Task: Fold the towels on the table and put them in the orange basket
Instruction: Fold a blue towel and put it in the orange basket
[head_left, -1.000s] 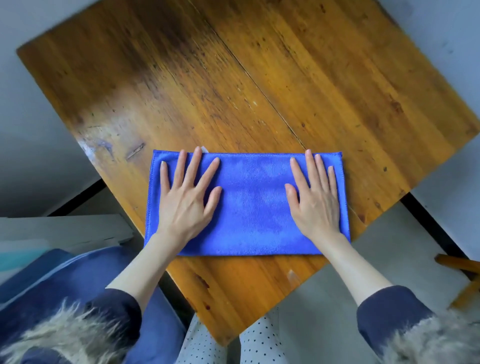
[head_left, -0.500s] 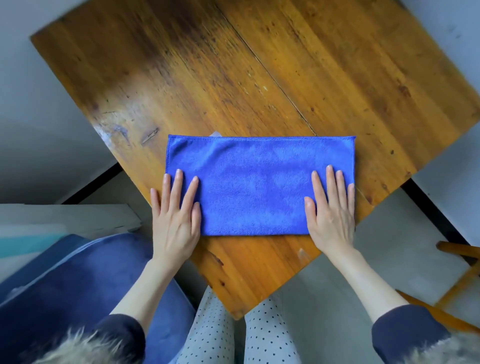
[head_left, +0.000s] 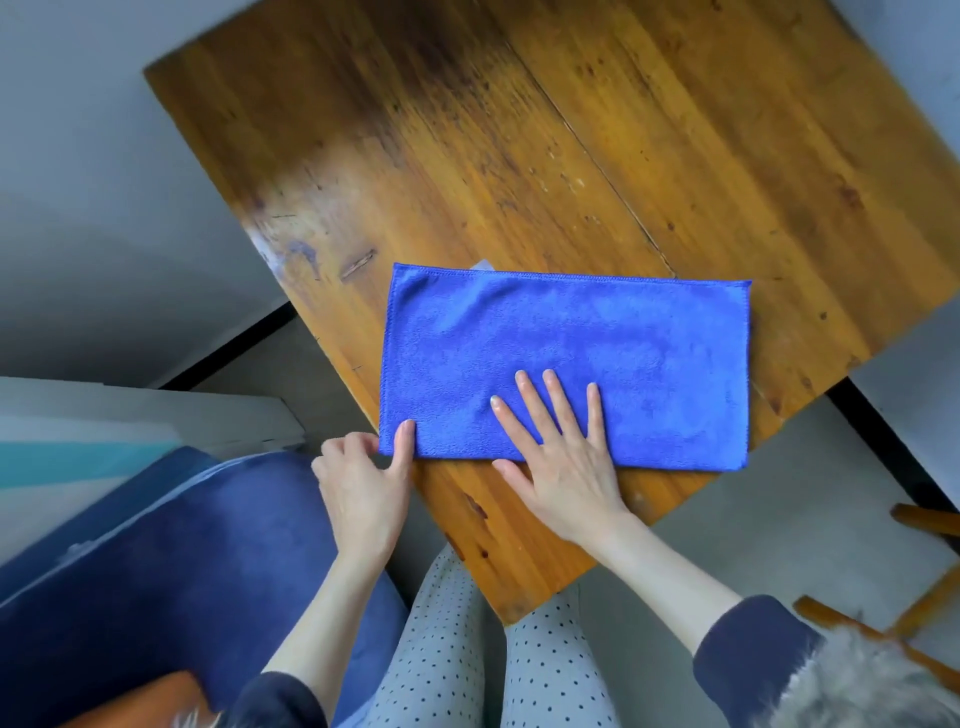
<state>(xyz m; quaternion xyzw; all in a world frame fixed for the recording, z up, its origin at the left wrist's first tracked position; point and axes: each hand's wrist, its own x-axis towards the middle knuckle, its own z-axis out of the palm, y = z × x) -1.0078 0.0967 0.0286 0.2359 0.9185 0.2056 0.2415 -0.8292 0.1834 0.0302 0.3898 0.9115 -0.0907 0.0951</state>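
Observation:
A blue towel, folded to a long rectangle, lies flat on the wooden table near its front corner. My left hand pinches the towel's near left corner, thumb on top and the other fingers curled at the edge. My right hand presses flat on the towel's near middle with straight, spread fingers. A small orange patch shows at the bottom left edge of the view; I cannot tell if it is the basket.
A blue cushioned seat sits at my left, below the table edge. A white and teal box stands further left. Wooden chair legs are at the right. Grey floor surrounds the table.
My left hand slid off the towel's left side to pinch its near left corner. My right hand moved from the right end to the near middle. The camera view shifted.

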